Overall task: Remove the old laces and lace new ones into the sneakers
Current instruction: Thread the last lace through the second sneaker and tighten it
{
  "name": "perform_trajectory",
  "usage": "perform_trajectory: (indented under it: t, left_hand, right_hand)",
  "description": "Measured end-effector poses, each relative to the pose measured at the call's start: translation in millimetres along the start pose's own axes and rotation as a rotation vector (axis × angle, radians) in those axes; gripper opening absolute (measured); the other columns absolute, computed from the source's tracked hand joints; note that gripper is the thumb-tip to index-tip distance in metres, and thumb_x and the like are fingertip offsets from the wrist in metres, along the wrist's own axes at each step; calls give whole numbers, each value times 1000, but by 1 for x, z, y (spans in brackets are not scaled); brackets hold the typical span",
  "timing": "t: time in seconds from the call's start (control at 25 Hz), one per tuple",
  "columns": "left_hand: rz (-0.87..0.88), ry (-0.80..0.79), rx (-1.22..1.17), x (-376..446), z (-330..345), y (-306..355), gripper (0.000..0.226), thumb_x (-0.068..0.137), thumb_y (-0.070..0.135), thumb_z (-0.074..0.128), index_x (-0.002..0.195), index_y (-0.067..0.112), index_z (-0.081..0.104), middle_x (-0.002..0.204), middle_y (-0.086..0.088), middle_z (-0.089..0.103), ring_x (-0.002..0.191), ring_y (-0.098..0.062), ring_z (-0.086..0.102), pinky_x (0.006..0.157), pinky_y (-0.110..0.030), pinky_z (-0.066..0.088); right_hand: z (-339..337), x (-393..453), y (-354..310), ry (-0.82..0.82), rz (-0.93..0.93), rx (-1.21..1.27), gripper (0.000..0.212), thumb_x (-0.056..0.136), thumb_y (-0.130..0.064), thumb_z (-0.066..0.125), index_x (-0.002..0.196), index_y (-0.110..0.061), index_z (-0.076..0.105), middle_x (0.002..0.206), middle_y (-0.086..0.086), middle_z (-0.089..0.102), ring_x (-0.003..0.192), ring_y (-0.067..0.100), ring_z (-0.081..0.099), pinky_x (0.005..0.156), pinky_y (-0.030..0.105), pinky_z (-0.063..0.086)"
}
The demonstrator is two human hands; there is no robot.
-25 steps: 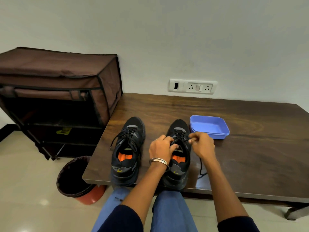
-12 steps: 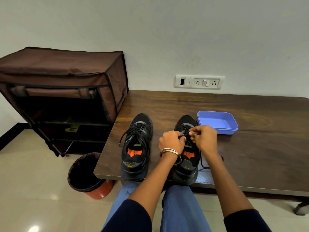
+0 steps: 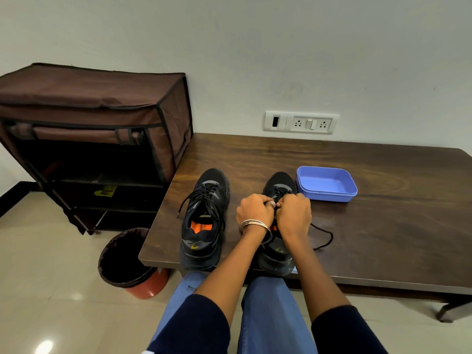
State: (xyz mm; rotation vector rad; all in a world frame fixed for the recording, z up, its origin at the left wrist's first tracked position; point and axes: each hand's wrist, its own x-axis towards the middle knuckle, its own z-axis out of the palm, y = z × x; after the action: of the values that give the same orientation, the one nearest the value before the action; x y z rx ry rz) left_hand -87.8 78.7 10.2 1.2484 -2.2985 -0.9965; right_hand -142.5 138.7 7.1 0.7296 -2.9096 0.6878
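Two black sneakers with orange insoles stand side by side at the near edge of the wooden table point(image 3: 383, 238), toes pointing away. The left sneaker point(image 3: 204, 221) keeps its black lace loosely threaded. Over the middle of the right sneaker point(image 3: 277, 254) my left hand point(image 3: 254, 213) and my right hand point(image 3: 293, 215) meet, fingers curled, pinching its black lace at the eyelets. A loose end of that lace point(image 3: 325, 236) trails onto the table to the right. My hands hide most of the right sneaker's tongue.
An empty blue plastic tray point(image 3: 329, 198) sits just right of the right sneaker's toe. A brown fabric shoe rack point(image 3: 102, 118) stands left of the table, a lined bin point(image 3: 127, 261) on the floor below the table's corner. A wall socket point(image 3: 301, 122) is behind.
My right hand has moved left from beside the shoe to meet my left hand over the laces. The lace end on the table has shifted. The camera has come closer.
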Motion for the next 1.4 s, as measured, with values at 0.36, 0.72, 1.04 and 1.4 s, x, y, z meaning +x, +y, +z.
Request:
perform_trajectory:
  t: [0.36, 0.72, 1.04, 1.4]
  left_hand:
    - [-12, 36, -7, 1, 3, -3, 18, 88, 34, 61, 99, 31, 74, 105, -1, 72, 99, -26, 63, 80, -31, 49]
    - [60, -28, 39, 6, -3, -6, 20, 93, 35, 56, 102, 30, 73, 105, -4, 71, 102, -28, 62, 84, -33, 47]
    - [-170, -248, -436, 25, -5, -15, 18, 82, 14, 71, 65, 20, 71, 66, -3, 67, 55, -19, 58, 65, -40, 59]
    - [-371, -32, -1800, 42, -50, 19, 26, 104, 15, 33, 80, 17, 44, 55, -3, 47, 33, -12, 39, 38, -19, 40]
  right_hand:
    - [5, 6, 9, -53, -63, 100, 13, 85, -4, 55, 87, 0, 68, 102, 17, 57, 98, 33, 54, 74, 38, 46]
    - [14, 8, 18, 19, -75, 240, 19, 85, 0, 60, 93, -7, 76, 89, 10, 71, 90, 26, 64, 76, 36, 52]
    - [2, 7, 25, -96, -143, 553, 59, 76, 11, 66, 129, -13, 53, 87, -1, 64, 88, 16, 63, 90, 39, 52]
    - [3, 7, 45, -241, 117, -125, 129, 65, -55, 82, 152, -14, -5, 146, 20, 28, 132, 38, 25, 103, 57, 27]
